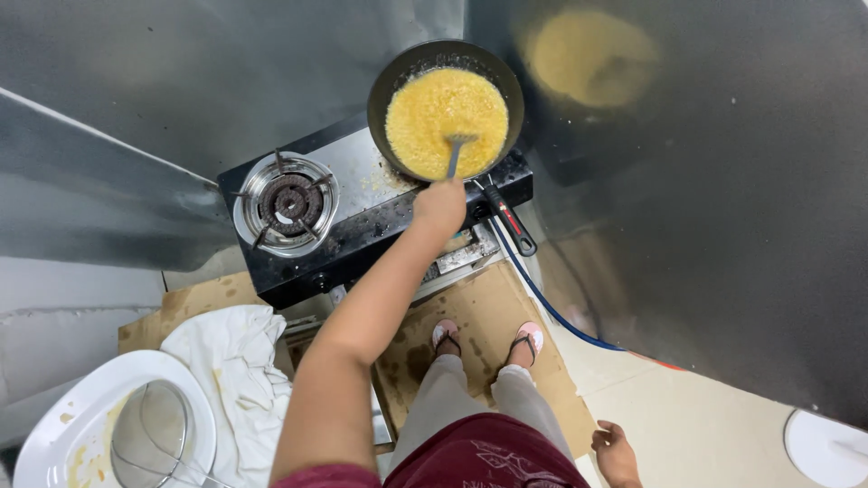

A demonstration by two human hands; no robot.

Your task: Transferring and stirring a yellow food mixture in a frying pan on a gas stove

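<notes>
A dark pan (380, 90) full of yellow grainy food (434, 104) sits on the right burner of a black two-burner gas stove (362, 230). My left hand (440, 205) reaches out over the stove's front and is shut on the handle of a grey spatula (455, 154), whose blade rests in the food. My right hand (615, 452) hangs by my side at the lower right, holds nothing, and its fingers are loosely apart. The pan's black and red handle (506, 217) points toward me, just right of my left hand.
The left burner (285, 201) is bare. A blue hose (542, 298) runs from the stove across the floor. Cardboard (488, 312) lies under my sandalled feet. A white cloth (235, 361) and a white plate (54, 434) with a wire strainer (154, 434) sit lower left. Shiny metal walls surround the stove.
</notes>
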